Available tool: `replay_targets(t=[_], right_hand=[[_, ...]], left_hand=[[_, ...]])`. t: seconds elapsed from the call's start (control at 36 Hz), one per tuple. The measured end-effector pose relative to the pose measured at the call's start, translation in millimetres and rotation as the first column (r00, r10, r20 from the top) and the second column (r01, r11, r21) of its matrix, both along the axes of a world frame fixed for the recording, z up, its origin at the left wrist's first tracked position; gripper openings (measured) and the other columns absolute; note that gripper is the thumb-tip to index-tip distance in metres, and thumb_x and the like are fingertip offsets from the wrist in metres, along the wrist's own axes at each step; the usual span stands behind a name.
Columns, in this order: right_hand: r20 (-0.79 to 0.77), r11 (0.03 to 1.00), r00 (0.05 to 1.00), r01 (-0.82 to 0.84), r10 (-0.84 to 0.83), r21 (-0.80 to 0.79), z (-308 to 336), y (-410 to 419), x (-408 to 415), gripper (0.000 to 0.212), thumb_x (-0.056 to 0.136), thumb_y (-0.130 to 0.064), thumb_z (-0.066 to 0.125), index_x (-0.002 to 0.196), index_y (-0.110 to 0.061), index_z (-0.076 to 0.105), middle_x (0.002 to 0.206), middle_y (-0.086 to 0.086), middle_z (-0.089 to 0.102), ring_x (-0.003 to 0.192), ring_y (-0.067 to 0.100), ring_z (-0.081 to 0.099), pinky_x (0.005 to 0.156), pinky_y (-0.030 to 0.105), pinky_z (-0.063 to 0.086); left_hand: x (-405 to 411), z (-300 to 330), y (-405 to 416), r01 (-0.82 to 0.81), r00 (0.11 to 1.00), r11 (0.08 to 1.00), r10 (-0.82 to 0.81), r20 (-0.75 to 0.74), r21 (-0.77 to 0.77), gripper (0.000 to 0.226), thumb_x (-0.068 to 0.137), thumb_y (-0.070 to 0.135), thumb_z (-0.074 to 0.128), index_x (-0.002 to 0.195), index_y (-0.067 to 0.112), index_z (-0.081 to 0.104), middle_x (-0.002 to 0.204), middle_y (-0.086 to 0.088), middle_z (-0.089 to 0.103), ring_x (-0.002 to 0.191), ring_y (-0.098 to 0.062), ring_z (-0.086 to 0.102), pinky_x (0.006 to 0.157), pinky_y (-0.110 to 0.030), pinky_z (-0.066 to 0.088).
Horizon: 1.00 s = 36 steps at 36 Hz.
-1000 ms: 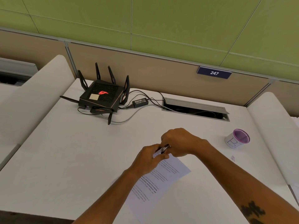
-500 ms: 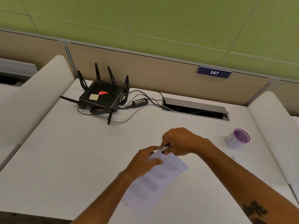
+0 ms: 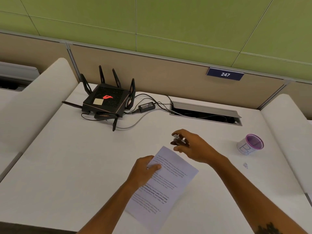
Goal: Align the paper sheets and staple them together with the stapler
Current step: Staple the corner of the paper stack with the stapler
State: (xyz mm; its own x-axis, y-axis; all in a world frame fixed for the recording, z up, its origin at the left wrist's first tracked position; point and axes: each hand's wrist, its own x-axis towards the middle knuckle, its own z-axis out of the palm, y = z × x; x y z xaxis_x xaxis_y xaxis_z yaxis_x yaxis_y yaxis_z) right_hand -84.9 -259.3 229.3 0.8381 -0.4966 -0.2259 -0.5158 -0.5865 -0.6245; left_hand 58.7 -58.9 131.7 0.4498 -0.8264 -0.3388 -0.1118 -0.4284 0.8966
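The printed paper sheets [image 3: 166, 181] lie at a slant on the white desk [image 3: 67, 166] in front of me. My left hand [image 3: 143, 169] rests on their upper left edge, thumb on top, holding them down. My right hand [image 3: 192, 147] hovers just beyond the sheets' far corner and grips a small dark and silver stapler [image 3: 179, 141] between thumb and fingers. The stapler is clear of the paper. I cannot see whether a staple sits in the corner.
A black router [image 3: 105, 102] with antennas, its power brick [image 3: 146, 106] and cables sit at the back left. A cable slot [image 3: 206, 113] opens at the back. A white cup with a purple rim [image 3: 250, 144] stands at the right, a tiny scrap [image 3: 245, 165] near it.
My right hand has lifted the stapler off the paper's corner and moved it up and right. My left hand has slid down the sheets' left edge and now presses them flat.
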Motion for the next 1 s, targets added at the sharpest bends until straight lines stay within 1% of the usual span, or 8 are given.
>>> replay_targets(t=[0.08, 0.19, 0.25, 0.39, 0.56, 0.75, 0.86, 1.0], right_hand=[[0.133, 0.973, 0.973, 0.164, -0.187, 0.162, -4.2, 7.9, -10.4, 0.038, 0.099, -0.024, 0.069, 0.133, -0.032, 0.052, 0.118, -0.006, 0.068, 0.091, 0.011, 0.072, 0.079, 0.023, 0.058], [0.201, 0.909, 0.916, 0.275, -0.347, 0.314, -3.3, 24.6, -23.9, 0.036, 0.099, -0.018, 0.068, 0.129, -0.035, 0.057, 0.119, -0.015, 0.068, 0.108, -0.005, 0.065, 0.087, 0.018, 0.051], [0.226, 0.861, 0.868, 0.339, -0.441, 0.378, -3.1, 35.4, -29.3, 0.035, 0.098, -0.017, 0.069, 0.124, -0.039, 0.06, 0.116, -0.016, 0.069, 0.109, -0.003, 0.066, 0.088, 0.023, 0.053], [0.289, 0.782, 0.756, 0.436, -0.587, 0.446, -11.7, 70.5, -29.1, 0.019, 0.089, -0.02, 0.081, 0.1, -0.032, 0.072, 0.092, -0.012, 0.074, 0.083, 0.008, 0.069, 0.069, 0.02, 0.053], [0.354, 0.85, 0.772, 0.475, -0.527, 0.23, -22.7, 108.3, -15.9, 0.022, 0.087, -0.033, 0.082, 0.103, -0.039, 0.069, 0.097, -0.02, 0.072, 0.089, 0.004, 0.072, 0.074, 0.032, 0.062], [0.372, 0.867, 0.829, 0.486, -0.418, -0.109, -16.6, 129.0, -4.7, 0.034, 0.091, -0.032, 0.075, 0.124, -0.038, 0.068, 0.112, -0.027, 0.066, 0.098, -0.001, 0.066, 0.07, 0.022, 0.059], [0.4, 0.843, 0.806, 0.522, -0.437, -0.131, -6.0, 132.8, 2.2, 0.037, 0.095, -0.049, 0.069, 0.128, -0.033, 0.068, 0.119, -0.022, 0.067, 0.099, 0.0, 0.066, 0.066, 0.006, 0.047], [0.44, 0.822, 0.754, 0.567, -0.488, -0.06, -0.8, 134.9, 6.7, 0.041, 0.091, -0.053, 0.071, 0.125, -0.029, 0.072, 0.115, -0.019, 0.073, 0.097, 0.003, 0.07, 0.075, 0.01, 0.05]], left_hand=[[0.3, 5.2, 1.0, -0.069, 0.994, 0.997, 0.067, -0.087, -0.02, 0.016, 0.099, 0.033, 0.073, 0.114, 0.028, 0.071, 0.106, 0.008, 0.079, 0.08, -0.012, 0.08, 0.063, -0.023, 0.063], [1.2, 12.4, 3.7, -0.155, 0.969, 0.986, 0.138, -0.206, -0.068, 0.016, 0.096, 0.026, 0.077, 0.111, 0.03, 0.075, 0.108, 0.006, 0.082, 0.088, -0.012, 0.081, 0.075, -0.031, 0.067], [1.3, 15.2, 5.9, -0.201, 0.949, 0.977, 0.178, -0.259, -0.067, 0.017, 0.095, 0.025, 0.078, 0.112, 0.026, 0.077, 0.106, 0.005, 0.083, 0.091, -0.017, 0.081, 0.081, -0.04, 0.068], [-3.3, 27.2, 8.3, -0.259, 0.904, 0.962, 0.212, -0.372, -0.082, 0.021, 0.097, 0.022, 0.076, 0.117, 0.021, 0.076, 0.109, -0.001, 0.083, 0.094, -0.025, 0.082, 0.083, -0.045, 0.068], [-13.1, 46.6, 4.9, -0.264, 0.885, 0.955, 0.185, -0.428, -0.135, 0.023, 0.1, 0.017, 0.071, 0.122, 0.022, 0.074, 0.11, -0.004, 0.083, 0.097, -0.029, 0.081, 0.086, -0.047, 0.067], [-22.4, 64.5, 0.3, -0.261, 0.881, 0.941, 0.142, -0.452, -0.214, 0.029, 0.098, 0.021, 0.072, 0.127, 0.023, 0.074, 0.117, -0.003, 0.082, 0.102, -0.029, 0.08, 0.086, -0.043, 0.066], [-29.9, 68.9, -0.8, -0.275, 0.885, 0.931, 0.146, -0.442, -0.242, 0.03, 0.102, 0.018, 0.066, 0.132, 0.022, 0.072, 0.121, 0.0, 0.08, 0.107, -0.025, 0.079, 0.089, -0.041, 0.066], [-39.9, 68.0, -0.2, -0.256, 0.908, 0.929, 0.136, -0.396, -0.268, 0.03, 0.104, 0.01, 0.064, 0.13, 0.021, 0.073, 0.123, 0.004, 0.08, 0.116, -0.021, 0.076, 0.096, -0.035, 0.063]])
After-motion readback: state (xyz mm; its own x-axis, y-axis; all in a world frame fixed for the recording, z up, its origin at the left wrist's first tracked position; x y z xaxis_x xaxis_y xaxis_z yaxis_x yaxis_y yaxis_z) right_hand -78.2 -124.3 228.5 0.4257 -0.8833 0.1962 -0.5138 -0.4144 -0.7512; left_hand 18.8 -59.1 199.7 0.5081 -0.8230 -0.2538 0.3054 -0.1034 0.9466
